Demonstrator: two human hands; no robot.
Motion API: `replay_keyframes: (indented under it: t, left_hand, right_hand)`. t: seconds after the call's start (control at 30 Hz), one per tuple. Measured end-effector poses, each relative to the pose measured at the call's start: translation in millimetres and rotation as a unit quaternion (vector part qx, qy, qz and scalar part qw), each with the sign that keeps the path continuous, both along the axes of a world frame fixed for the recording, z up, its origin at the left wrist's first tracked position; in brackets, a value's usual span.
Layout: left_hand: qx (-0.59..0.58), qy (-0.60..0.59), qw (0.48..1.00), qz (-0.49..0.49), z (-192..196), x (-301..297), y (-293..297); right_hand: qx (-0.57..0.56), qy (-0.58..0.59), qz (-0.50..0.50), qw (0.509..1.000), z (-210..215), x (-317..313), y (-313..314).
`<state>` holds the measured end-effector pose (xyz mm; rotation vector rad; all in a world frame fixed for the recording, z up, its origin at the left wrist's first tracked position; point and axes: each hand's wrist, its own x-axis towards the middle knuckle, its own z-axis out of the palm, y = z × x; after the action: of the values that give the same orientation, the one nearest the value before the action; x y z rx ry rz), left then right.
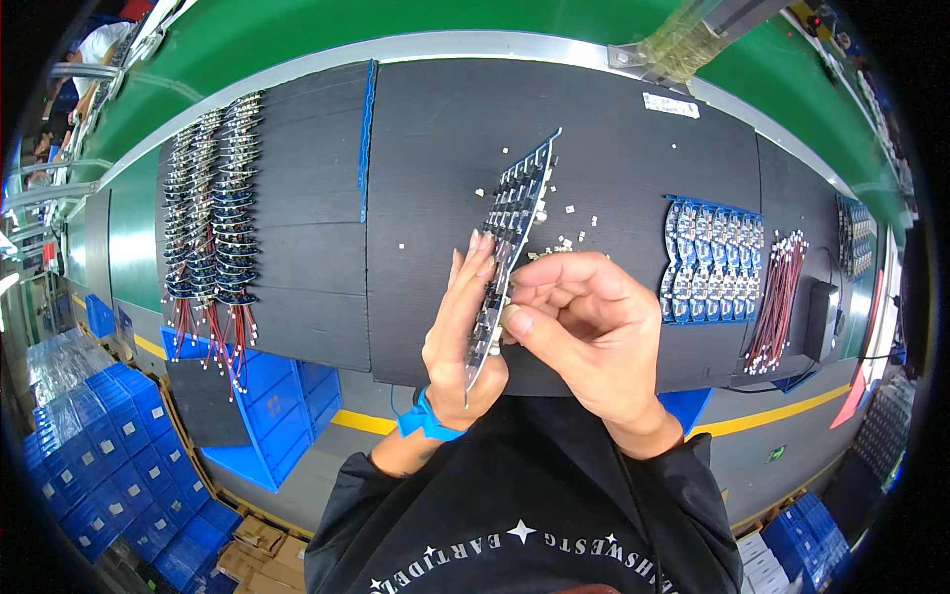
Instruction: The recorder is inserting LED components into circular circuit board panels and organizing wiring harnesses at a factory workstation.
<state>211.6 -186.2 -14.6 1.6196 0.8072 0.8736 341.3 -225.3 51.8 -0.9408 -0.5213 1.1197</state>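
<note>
My left hand [450, 332] grips a circuit board panel [520, 203] by its lower part, tilted on edge over the black work surface [445, 109]. The panel is seen nearly edge-on, with rows of dark and white components. Against its right face, my right hand [609, 342] has thumb and forefinger pinched together; whatever is between the fingertips is too small to make out. Small white connector pieces [569, 240] lie scattered just behind my right hand. A blue strap [426, 420] circles my left wrist.
Flat blue circuit board panels [712, 262] lie at right, beside a bundle of red and dark wires [777, 307] and a black device [821, 319]. Rows of boards with wires [213, 208] stand at left. A metal post [683, 49] rises at the back; blue crates [272, 416] stand below.
</note>
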Motion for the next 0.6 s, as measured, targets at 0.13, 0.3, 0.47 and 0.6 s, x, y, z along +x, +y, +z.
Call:
replay_keyframes:
  t: [0.13, 0.3, 0.47, 0.6]
  left_hand:
    - [0.026, 0.002, 1.000, -0.003, 6, 2, 4]
    - [0.082, -0.026, 0.996, -0.009, 6, 6, 9]
    - [0.051, -0.004, 0.998, -0.032, 15, 4, 8]
    - [0.063, 0.005, 0.998, -0.028, 11, 6, 10]
  right_hand:
    - [-0.020, 0.002, 0.027, 0.999, -3, 4, -1]
    - [0.011, -0.007, 0.049, 0.999, -4, 12, -2]
    - [0.031, -0.022, 0.069, 0.997, -7, 20, -2]
    - [0.026, -0.017, 0.042, 0.999, -8, 18, 2]
